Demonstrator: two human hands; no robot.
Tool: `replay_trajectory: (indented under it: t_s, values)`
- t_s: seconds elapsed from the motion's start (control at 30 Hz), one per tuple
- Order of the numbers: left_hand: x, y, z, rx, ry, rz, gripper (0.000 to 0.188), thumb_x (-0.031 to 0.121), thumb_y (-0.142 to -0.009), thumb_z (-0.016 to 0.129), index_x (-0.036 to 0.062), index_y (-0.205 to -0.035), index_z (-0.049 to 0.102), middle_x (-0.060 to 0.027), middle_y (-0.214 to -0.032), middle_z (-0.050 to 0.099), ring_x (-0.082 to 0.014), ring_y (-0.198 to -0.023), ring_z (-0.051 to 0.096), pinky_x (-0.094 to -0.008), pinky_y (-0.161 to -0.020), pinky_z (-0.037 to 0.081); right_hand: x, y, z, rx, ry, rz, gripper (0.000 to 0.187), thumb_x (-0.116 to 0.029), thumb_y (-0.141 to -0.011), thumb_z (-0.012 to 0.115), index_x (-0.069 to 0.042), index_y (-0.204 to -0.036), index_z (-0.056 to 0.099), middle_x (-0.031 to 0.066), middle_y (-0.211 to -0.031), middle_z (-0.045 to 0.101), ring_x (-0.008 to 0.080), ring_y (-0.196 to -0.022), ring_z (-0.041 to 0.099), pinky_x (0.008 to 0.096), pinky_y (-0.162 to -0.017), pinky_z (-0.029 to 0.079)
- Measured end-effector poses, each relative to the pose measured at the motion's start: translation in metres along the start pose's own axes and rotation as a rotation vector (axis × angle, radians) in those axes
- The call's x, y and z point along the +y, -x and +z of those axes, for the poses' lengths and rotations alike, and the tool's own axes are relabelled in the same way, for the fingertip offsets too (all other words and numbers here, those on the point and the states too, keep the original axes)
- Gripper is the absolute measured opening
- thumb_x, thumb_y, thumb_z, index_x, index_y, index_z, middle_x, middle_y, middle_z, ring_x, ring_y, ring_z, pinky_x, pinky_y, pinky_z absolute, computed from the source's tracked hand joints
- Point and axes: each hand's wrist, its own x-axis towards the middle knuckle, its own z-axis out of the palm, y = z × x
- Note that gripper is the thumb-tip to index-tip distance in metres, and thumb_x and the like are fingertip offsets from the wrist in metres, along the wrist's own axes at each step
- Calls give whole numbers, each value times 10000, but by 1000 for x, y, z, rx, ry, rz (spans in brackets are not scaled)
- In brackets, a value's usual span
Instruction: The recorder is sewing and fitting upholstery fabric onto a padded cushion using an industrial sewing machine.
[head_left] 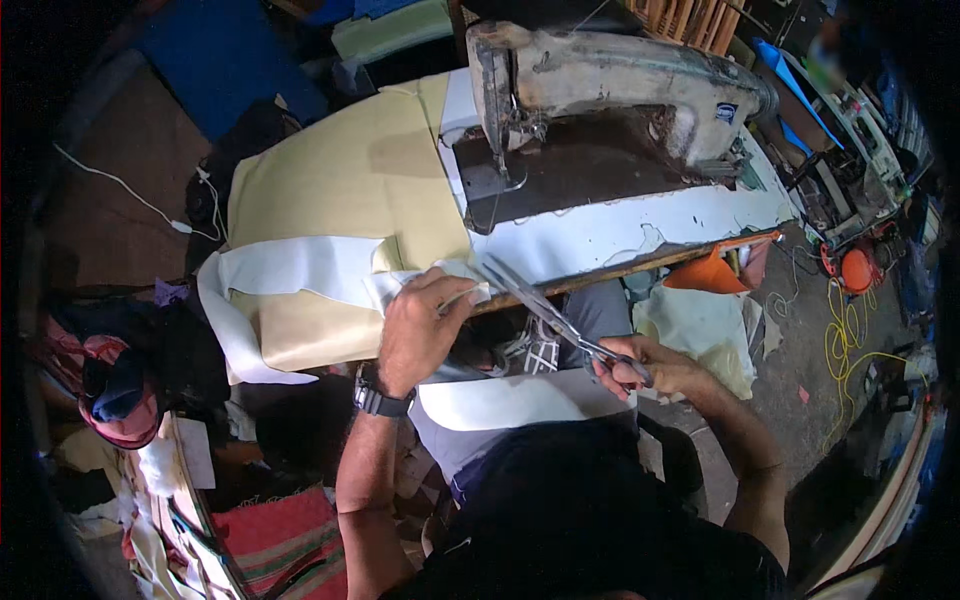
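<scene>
A broad sheet of pale yellow fabric point(340, 190) covers the left part of the sewing table point(640, 225), smooth and matte, with one edge hanging over the near side. Across it lies a long white fabric strip point(300, 265), thin and limp, whose left end droops off the table in a curve and whose right end reaches the table's front edge. There the left hand point(418, 330), a dark watch on its wrist, is closed on the strip, pinching it between thumb and fingers. The right hand point(650, 370) is wrapped around the handles of long steel scissors point(545, 310); their blades stand parted, tips pointing up and left to the held end of the strip.

Behind stands a worn grey industrial sewing machine point(620, 85), paint chipped, on a dark bed plate set in the white-painted tabletop, whose wooden edge shows raw. Another white piece point(500, 400) rests on the person's lap. An orange plastic funnel-shaped piece point(705, 272) hangs under the table's right end. The floor is bare concrete, strewn with cloth scraps, a coiled yellow cable point(850, 340) and heaped garments at left.
</scene>
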Motion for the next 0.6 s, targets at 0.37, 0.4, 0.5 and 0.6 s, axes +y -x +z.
replay_trajectory:
  t_s: [0.37,0.4,0.5,0.6]
  values:
    - [29,42,38,116,-258,337,218,91,-774,750,157,-978,784,9,-895,655,-216,-846,611,-376,-792,443,-57,13,-40,602,991,-13,431,-425,-881,788,-23,-931,640,120,-752,664,244,-721,667,394,-692,532]
    - [29,45,45,127,-216,364,244,91,-769,748,165,-999,785,20,-907,661,-206,-870,612,-371,-815,445,-68,11,-45,704,1153,112,431,-418,-884,779,-14,-942,641,151,-753,669,293,-730,683,421,-707,546]
    - [33,58,62,123,-272,452,252,106,-772,760,171,-1015,786,42,-964,688,-182,-936,626,-360,-868,443,-57,2,-90,764,1363,31,380,-358,-888,761,-12,-990,641,183,-741,675,383,-747,686,484,-744,554]
    - [32,69,51,172,-102,362,219,113,-786,785,136,-1004,783,19,-971,704,-190,-973,642,-360,-869,444,-57,-5,-95,809,1407,112,366,-240,-857,772,-1,-1109,655,220,-1039,700,415,-928,670,506,-854,533]
